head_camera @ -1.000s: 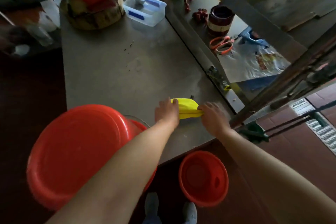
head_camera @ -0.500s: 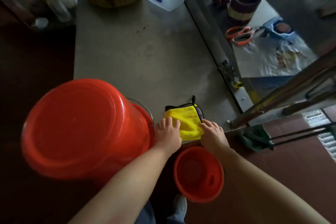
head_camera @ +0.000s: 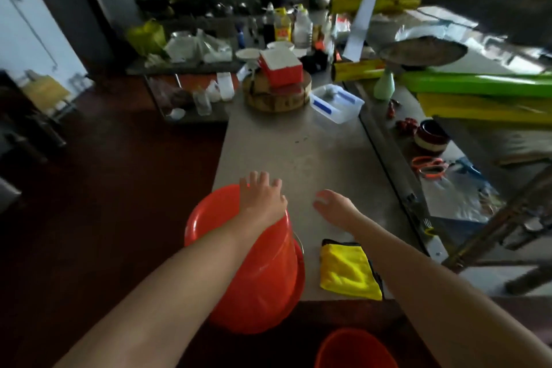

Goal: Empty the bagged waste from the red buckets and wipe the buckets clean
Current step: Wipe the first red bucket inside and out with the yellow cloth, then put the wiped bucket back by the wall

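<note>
Spread-fingered left hand (head_camera: 263, 199) flat on upturned red bucket (head_camera: 254, 275); right hand (head_camera: 334, 208) loose, empty, right of bucket; yellow cloth (head_camera: 348, 273) beside bucket.

Glossy plastic red bucket (head_camera: 254, 272), nappy yellow cloth (head_camera: 348, 273), seemingly matt metal table (head_camera: 298, 155).

Two forearms are visible, each bare from the wrist to the lower frame edge. The left hand (head_camera: 263, 200) and the right hand (head_camera: 336, 207) are bare. Blur softens the right hand's fingertips, so nail detail cannot be told.
</note>
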{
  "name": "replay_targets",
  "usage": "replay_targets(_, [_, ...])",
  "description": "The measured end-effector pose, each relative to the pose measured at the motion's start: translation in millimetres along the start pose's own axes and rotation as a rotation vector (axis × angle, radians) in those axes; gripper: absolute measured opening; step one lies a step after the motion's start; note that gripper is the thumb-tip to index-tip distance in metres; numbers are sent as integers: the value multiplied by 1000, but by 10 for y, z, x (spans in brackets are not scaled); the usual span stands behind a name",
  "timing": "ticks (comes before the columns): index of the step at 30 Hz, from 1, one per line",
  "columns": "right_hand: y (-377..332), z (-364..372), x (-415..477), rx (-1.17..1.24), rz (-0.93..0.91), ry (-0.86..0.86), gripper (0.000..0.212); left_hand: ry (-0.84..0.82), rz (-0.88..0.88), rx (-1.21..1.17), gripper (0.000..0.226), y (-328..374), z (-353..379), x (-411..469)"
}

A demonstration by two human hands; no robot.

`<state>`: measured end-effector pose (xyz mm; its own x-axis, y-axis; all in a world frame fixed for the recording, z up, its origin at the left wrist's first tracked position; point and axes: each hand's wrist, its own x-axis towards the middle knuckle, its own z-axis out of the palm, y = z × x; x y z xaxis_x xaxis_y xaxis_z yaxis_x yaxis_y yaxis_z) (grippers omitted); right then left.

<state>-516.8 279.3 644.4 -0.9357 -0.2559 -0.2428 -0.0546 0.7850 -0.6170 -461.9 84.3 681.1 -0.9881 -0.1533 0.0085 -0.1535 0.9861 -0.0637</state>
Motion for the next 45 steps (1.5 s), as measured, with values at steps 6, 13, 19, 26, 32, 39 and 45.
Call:
replay_targets(6, [-685, 499, -44, 94, 53, -169, 80, -149, -136, -86, 69, -982, 142, -242])
replay_targets(13, [-788, 967, -258, 174, 51, -46, 108, -262, -132, -217, 76, -1509, 565, -541])
replay_targets(19, [-745, 1105, -588, 170, 58, 37, 109, -128, -53, -309, 80, -1615, 704, -831])
replay_targets(26, [-718, 1321, -1065, 197, 31, 105, 111, -65, 4, -292, 87, -1701, 710, -1236])
replay_targets(32, [-554, 1358, -1375, 183, -53, 97, 114, 24, -23, -418, 101, -1675, 628, -1556])
replay_targets(39, [-393, 1386, -1578, 161, -181, 116, 110, 37, -112, -528, 113, -1542, 607, -1943])
replay_targets(45, [-332, 1386, -1691, 359, 66, -68, 115, -20, -314, -683, 130, -1507, 743, -2102])
